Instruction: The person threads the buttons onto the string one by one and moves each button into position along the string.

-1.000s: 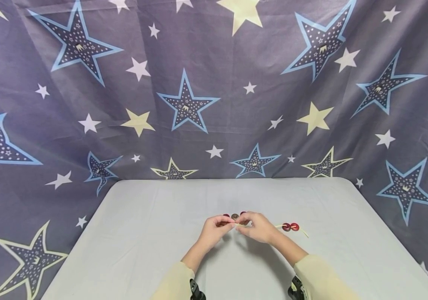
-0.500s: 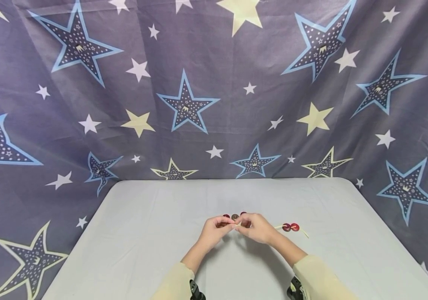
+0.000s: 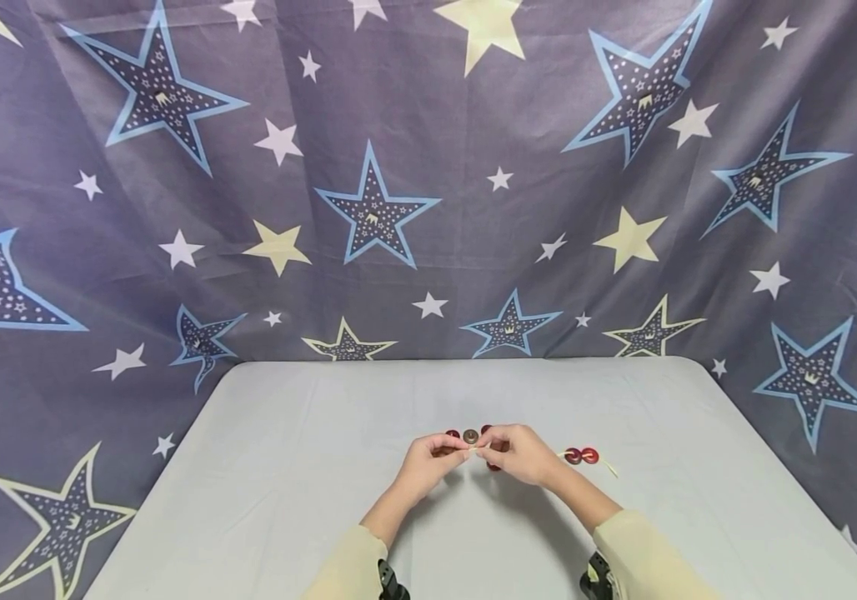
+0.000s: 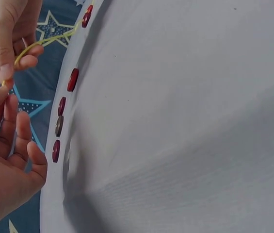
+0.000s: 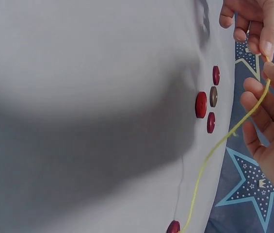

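My left hand (image 3: pixel 428 467) pinches the tip of a yellow string (image 5: pixel 202 167) between thumb and index finger, its other fingers loosely bent. Right against it, my right hand (image 3: pixel 522 454) also pinches the string, which passes beside its palm and runs down to the right. Two buttons, a dark red button (image 3: pixel 573 456) and a bright red button (image 3: pixel 589 456), are threaded on the string and lie on the table. Just beyond the fingertips sit a loose brown button (image 3: pixel 470 436) and two dark red ones. A larger red button (image 5: pixel 201 105) lies under the right hand.
The white-covered table (image 3: pixel 308 467) reaches back to a dark curtain (image 3: pixel 428 100) printed with stars. A free tail of string sticks out past the threaded buttons on the right. Both wrists carry black camera mounts.
My right hand has shifted slightly right, and the red button beneath it has come into view. Less string shows between the fingertips than a second ago. The threaded buttons stay about where they were.
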Available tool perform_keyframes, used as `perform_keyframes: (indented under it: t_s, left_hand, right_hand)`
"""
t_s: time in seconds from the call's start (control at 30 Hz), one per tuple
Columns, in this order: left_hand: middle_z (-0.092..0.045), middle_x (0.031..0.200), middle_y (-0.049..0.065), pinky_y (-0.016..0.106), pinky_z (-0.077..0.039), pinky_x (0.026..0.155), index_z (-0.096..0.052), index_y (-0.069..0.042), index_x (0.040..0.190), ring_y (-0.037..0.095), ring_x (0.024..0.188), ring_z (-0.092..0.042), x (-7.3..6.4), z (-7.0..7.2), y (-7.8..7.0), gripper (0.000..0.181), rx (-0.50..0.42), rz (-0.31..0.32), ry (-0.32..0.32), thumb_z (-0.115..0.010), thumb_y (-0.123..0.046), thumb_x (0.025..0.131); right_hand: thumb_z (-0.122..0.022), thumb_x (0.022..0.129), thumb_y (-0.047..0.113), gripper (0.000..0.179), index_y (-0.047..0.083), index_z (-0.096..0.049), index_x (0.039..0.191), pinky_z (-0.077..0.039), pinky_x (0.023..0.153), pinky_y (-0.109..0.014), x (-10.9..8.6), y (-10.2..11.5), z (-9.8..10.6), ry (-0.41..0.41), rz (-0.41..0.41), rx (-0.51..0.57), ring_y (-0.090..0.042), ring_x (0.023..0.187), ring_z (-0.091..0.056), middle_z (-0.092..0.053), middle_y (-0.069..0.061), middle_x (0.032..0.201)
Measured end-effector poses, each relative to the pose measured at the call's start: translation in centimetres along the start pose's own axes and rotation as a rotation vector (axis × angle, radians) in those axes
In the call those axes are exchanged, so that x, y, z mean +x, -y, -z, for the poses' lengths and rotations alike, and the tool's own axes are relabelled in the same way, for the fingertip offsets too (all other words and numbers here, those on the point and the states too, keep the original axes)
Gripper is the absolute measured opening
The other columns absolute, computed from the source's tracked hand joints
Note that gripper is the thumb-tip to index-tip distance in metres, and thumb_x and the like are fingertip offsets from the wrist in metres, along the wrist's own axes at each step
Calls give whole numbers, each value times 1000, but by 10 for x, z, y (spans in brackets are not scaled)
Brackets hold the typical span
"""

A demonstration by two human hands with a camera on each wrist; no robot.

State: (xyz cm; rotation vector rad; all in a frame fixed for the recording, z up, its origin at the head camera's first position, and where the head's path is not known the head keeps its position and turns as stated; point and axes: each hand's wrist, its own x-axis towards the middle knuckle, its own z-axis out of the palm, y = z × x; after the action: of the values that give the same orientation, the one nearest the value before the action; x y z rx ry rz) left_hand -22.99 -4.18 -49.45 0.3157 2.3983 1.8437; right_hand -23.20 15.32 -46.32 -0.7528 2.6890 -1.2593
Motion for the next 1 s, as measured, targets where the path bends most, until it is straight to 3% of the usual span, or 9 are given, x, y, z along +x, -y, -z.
perform_keyframes:
  t_s: [0.4, 0.6, 0.8, 1.0]
  left_hand:
    - [-68, 85, 10, 20, -47, 57, -69, -2, 94, 7, 67, -54, 2, 1, 1, 18, 43, -39, 30, -72, -14, 80]
    - [-67, 87, 11, 20, -43, 59, -67, -1, 97, 10, 69, -52, 2, -2, -7, 23, 221, -92, 81, -71, -14, 79]
    - [-65, 89, 7, 22, -44, 66, -67, -6, 98, 11, 73, -53, 10, -12, -7, 24, 384, -103, 89, -74, -17, 78]
    - [-65, 89, 6, 29, -48, 73, -67, -7, 97, 18, 81, -60, 16, -22, -4, 25, 466, -103, 87, -74, -19, 77]
  right_hand:
    - [-65, 86, 17, 10, 8, -70, 88, -43, 55, -19, -7, -3, 12, -28, 34, -67, -1, 59, -49, -63, 2, 69]
    - [-65, 85, 15, 9, 7, -69, 88, -43, 54, -19, -11, -9, 17, -32, 1, -60, -1, 59, -49, -64, -3, 69]
    - [-65, 86, 17, 8, 11, -69, 87, -43, 47, -22, -14, -13, 22, -22, -35, -60, -2, 53, -47, -60, 1, 67]
    - [-64, 88, 19, 12, 8, -69, 89, -44, 42, -25, -16, -19, 24, 9, -46, -42, -3, 47, -47, -61, -5, 67]
